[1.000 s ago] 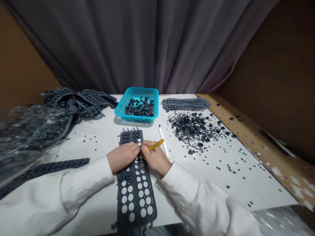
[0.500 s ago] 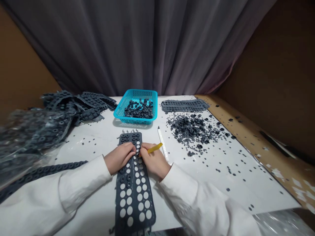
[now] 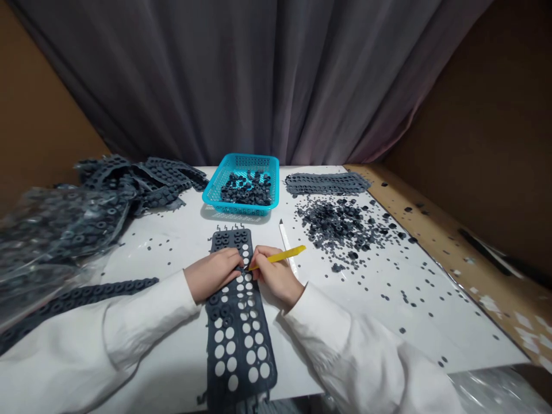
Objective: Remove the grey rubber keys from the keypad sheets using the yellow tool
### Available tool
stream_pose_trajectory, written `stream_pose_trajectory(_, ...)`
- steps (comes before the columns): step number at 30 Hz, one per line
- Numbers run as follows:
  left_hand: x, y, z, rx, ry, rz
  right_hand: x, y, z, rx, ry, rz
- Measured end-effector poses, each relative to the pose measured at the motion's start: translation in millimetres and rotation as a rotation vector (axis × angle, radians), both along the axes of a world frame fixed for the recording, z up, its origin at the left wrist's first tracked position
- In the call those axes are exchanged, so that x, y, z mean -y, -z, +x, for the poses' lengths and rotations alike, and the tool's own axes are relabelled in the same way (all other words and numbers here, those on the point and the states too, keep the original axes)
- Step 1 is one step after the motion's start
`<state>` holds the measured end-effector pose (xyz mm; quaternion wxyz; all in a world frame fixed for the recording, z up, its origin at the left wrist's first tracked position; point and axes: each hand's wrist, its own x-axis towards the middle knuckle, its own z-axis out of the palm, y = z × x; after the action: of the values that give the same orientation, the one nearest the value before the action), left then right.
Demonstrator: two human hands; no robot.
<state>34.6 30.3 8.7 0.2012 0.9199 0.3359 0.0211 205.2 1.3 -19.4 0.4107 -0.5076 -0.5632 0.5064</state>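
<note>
A long dark rubber sheet (image 3: 238,345) with rows of round holes lies in front of me, white showing through many holes. Rubber rings remain in it at the far end and along its left side. My left hand (image 3: 215,273) rests on its upper part, fingers curled together near the middle; what they pinch is hidden. In my right hand (image 3: 276,277), closed beside the sheet's right edge, is a thin yellow stick-like tool (image 3: 287,253). Its lower tip meets the sheet near my left fingertips, and its broad end points up to the right.
Behind the sheet stands a blue basket (image 3: 206,199) holding dark rubber pieces. A white pen-like tool (image 3: 285,238) lies right of it. Farther right are a pile of dark bits (image 3: 334,221) and a holed strip (image 3: 325,184). Plastic-bagged parts (image 3: 64,224) and stacked sheets (image 3: 159,178) are left.
The yellow tool has swung out flatter, with more of it showing to the right. Both hands stay at the sheet's upper part. The whole view has shifted slightly.
</note>
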Motion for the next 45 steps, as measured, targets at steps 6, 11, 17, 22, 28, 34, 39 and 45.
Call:
stream_pose_trajectory(6,2,-1.3,0,-0.011,0.005,0.019,0,0.5,0,0.016,-0.013,0.014)
stream_pose_trajectory(11,3,-5.5,0,-0.019,0.01,0.006,1,-4.2,-1,0.048,-0.019,0.016)
stream_pose_trajectory(17,2,-6.1,-1,-0.008,0.025,0.009,1,-7.0,-1,0.011,-0.018,-0.023)
stream_pose_trajectory(22,2,-2.7,-3,0.007,0.03,0.026,3,-15.9,-3,0.148,-0.049,0.019)
stream_pose_trajectory(28,2,-1.6,-1,-0.009,0.054,0.078,6,-23.9,-9,0.501,-0.021,0.138)
stream_pose_trajectory(34,3,4.3,3,-0.055,0.089,0.188,6,-22.5,-8,0.462,-0.034,0.129)
stream_pose_trajectory(39,4,13.3,5,-0.081,0.093,0.241,5,-21.6,-6,0.368,-0.026,0.11)
stream_pose_trajectory(45,-2,13.1,1,0.148,-0.045,0.026,5,-19.0,-5,0.329,-0.017,0.088)
